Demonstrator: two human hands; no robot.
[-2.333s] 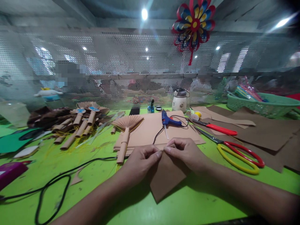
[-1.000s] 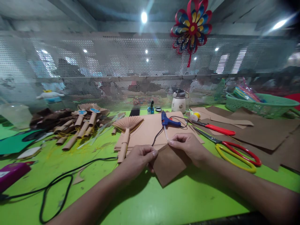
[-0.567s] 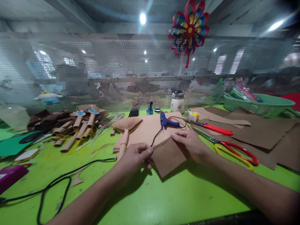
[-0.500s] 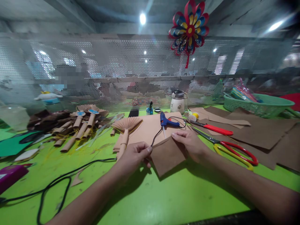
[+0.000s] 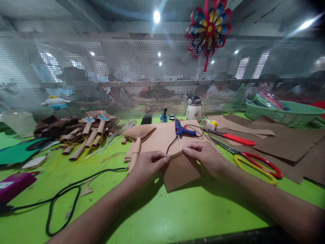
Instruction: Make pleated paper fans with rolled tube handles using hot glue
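Low in the centre of the frame, the left hand (image 5: 148,166) and right hand (image 5: 207,157) pinch a brown, flat paper piece (image 5: 180,172), apparently steadying its folded-looking upper edge.

The brown sheet (image 5: 180,171) is smooth, matt paper, the fan (image 5: 139,131) matt pleated paper, the glue gun (image 5: 185,131) smooth plastic, the scissors (image 5: 245,155) metal-bladed with glossy plastic-looking handles (image 5: 280,174), the surface (image 5: 157,217) smooth and glossy.
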